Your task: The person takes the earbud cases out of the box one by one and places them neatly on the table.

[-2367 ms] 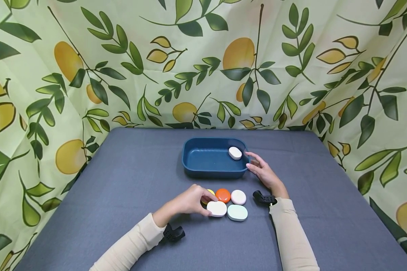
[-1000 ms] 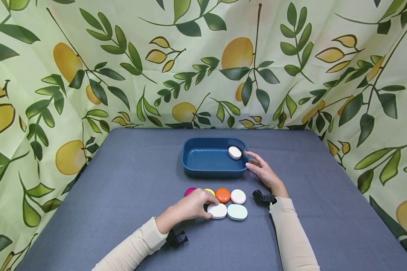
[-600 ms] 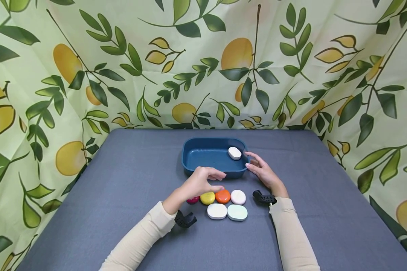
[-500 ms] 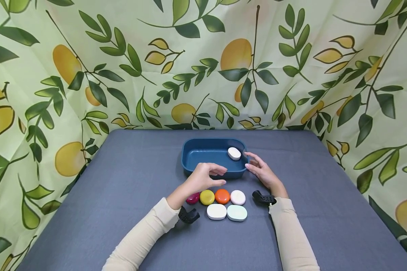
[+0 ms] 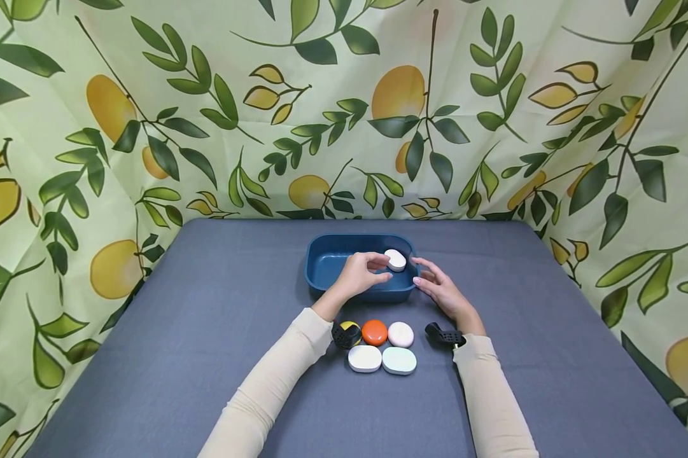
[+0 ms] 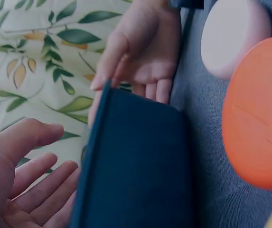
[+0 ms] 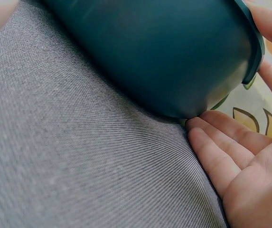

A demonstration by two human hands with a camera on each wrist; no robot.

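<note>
Over the dark blue plastic basin [image 5: 315,270], my left hand [image 5: 359,275] hangs with thumb and fingers apart, nothing between them. Just beyond its fingertips a white oval soap bar [image 5: 396,260] lies inside, at the right end. My right hand [image 5: 441,294] rests against the basin's right end, fingers fairly straight. In the right wrist view, several fingertips [image 7: 200,124] touch the base of its wall. In front of the basin lie an orange round soap [image 5: 375,333], a pale round soap [image 5: 401,334], a white oval soap [image 5: 365,359], a mint oval soap [image 5: 399,361] and a partly hidden yellow soap [image 5: 351,326].
A grey-blue cloth [image 5: 229,305] covers the table. Behind and at the sides hangs a curtain [image 5: 321,127] with lemons and leaves. Black wrist mounts [image 5: 346,335] sit under both wrists; the left one hangs over the yellow soap.
My left hand has let go of the white oval soap in the front row and moved up and right over the basin. My right hand has stayed put. The magenta soap is now hidden.
</note>
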